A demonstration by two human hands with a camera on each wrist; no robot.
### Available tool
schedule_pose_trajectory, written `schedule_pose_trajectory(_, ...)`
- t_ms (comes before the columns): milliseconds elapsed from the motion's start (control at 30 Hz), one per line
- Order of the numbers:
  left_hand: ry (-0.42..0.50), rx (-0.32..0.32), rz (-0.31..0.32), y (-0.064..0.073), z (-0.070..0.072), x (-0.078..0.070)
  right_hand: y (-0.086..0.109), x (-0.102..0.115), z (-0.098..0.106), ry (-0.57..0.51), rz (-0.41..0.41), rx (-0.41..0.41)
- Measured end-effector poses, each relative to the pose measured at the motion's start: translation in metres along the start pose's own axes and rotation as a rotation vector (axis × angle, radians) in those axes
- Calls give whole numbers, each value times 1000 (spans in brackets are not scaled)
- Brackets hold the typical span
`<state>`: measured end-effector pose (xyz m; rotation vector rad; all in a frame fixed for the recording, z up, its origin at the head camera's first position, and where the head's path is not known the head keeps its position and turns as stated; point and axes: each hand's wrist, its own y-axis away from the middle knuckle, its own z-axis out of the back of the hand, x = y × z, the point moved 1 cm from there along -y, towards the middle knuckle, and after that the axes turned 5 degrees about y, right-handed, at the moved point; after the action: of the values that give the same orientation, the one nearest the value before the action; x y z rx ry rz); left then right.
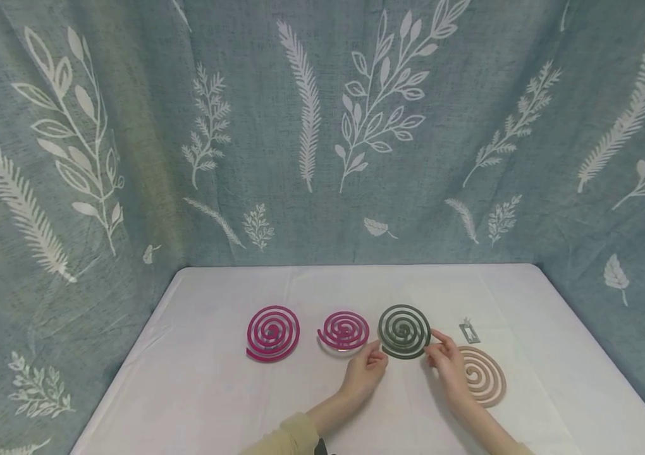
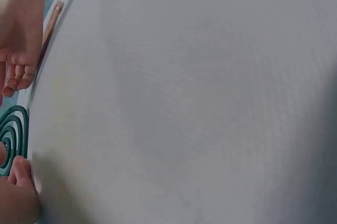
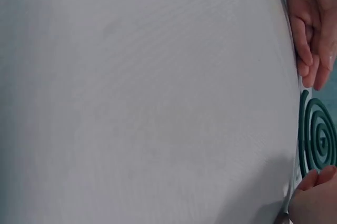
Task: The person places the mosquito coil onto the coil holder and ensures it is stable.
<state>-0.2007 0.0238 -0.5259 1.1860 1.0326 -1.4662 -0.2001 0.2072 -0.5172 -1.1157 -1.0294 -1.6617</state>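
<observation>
A dark green mosquito coil (image 1: 405, 331) faces the head camera between my two hands. My right hand (image 1: 446, 361) pinches its right edge between thumb and index finger. At the coil's lower left edge, my left hand (image 1: 365, 370) holds the rim near the coil's outer end, its other fingers curled in. Both wrist views catch only part of the green coil, at the frame's side, with fingers overlapping it. Partly behind my right hand lies a tan coil (image 1: 492, 373). Just beyond that is a small metal coil stand (image 1: 469, 330).
Left of my hands, a magenta coil (image 1: 351, 313) sits tilted, with something pale under its front edge. Farther left is another magenta coil (image 1: 273, 309). All are on a white-covered table (image 1: 186, 392), enclosed by a blue-green leaf-patterned curtain (image 1: 243, 126).
</observation>
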Motion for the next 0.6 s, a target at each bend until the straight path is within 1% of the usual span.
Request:
schedule_pose_trajectory(100, -5, 29, 20, 0, 1, -2, 1, 2, 5, 17, -13, 31)
schedule_pose_trajectory(167, -4, 57, 33, 0, 1, -3, 2, 4, 9, 33, -7, 54)
schedule_pose_trajectory(233, -6, 92, 30, 1, 0, -7, 3, 7, 14, 48, 5, 77)
schedule_pose_trajectory(300, -13, 132, 17, 1, -1, -11, 4, 10, 21, 76, 17, 104)
schedule_pose_trajectory(433, -56, 209, -27, 0, -5, -19, 6, 16, 39, 191, 57, 146)
schedule_pose_trajectory(500, -80, 244, -53, -1, -7, -24, 6, 18, 50, 262, 88, 157)
schedule_pose_trajectory(600, -132, 296, -96, -3, -11, -30, 5, 20, 67, 354, 156, 162)
